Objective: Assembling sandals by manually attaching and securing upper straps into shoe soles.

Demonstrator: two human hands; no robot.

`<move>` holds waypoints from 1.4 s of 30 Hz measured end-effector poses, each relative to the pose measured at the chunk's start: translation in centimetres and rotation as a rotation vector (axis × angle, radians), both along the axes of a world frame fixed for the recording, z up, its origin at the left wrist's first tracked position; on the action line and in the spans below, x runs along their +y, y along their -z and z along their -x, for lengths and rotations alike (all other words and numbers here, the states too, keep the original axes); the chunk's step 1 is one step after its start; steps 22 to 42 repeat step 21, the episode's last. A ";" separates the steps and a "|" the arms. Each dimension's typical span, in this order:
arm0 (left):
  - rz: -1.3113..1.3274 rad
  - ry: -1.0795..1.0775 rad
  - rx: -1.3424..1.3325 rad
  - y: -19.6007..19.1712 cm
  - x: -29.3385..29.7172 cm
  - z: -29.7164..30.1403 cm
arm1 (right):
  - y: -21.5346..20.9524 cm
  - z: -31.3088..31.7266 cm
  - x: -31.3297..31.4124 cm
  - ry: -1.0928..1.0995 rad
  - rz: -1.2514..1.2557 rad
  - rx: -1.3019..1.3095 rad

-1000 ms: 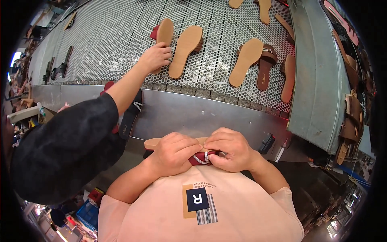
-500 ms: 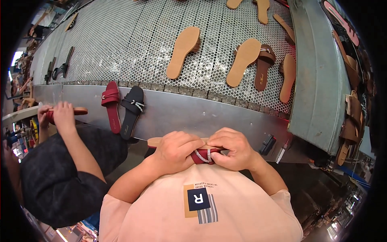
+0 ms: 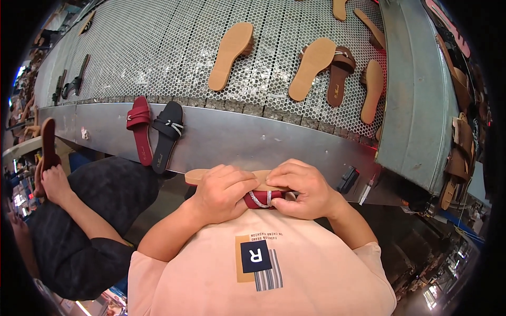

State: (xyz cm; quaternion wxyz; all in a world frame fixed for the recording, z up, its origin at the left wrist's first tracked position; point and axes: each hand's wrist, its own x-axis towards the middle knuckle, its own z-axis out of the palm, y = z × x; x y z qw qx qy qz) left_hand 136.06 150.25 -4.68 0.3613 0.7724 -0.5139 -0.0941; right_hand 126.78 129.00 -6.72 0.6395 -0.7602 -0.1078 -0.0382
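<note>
A slide sandal (image 3: 195, 176) with a tan sole and a red strap trimmed with glittering stones is held against the front of my shirt, its sole turned up and away from me. My left hand (image 3: 224, 190) wraps over its middle, hiding part of the sole and strap. At the strap end, my right hand (image 3: 301, 190) pinches the sandal, thumb on the red strap and fingers on the sole edge. Beyond my left hand, a red slide (image 3: 140, 129) and a black slide (image 3: 167, 137) lie side by side on the metal ledge (image 3: 232, 134).
Past the ledge, a perforated conveyor (image 3: 174, 47) carries several sandals, many soles-up, and a brown slide (image 3: 337, 89). A metal side wall (image 3: 416, 100) bounds it on the right. A dark clip-like object (image 3: 348, 180) and a syringe-like tube (image 3: 367, 190) lie at the ledge's right. A co-worker's hand (image 3: 55, 184) grips a sandal.
The co-worker at left has swung their sandal from lying level to standing upright. The conveyor sandals appear slightly higher and further left. My hands keep nearly the same hold.
</note>
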 end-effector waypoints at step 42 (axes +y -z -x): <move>-0.659 -0.161 0.130 -0.4 2.7 -0.6 | 1.6 0.1 -1.8 0.040 -0.169 0.435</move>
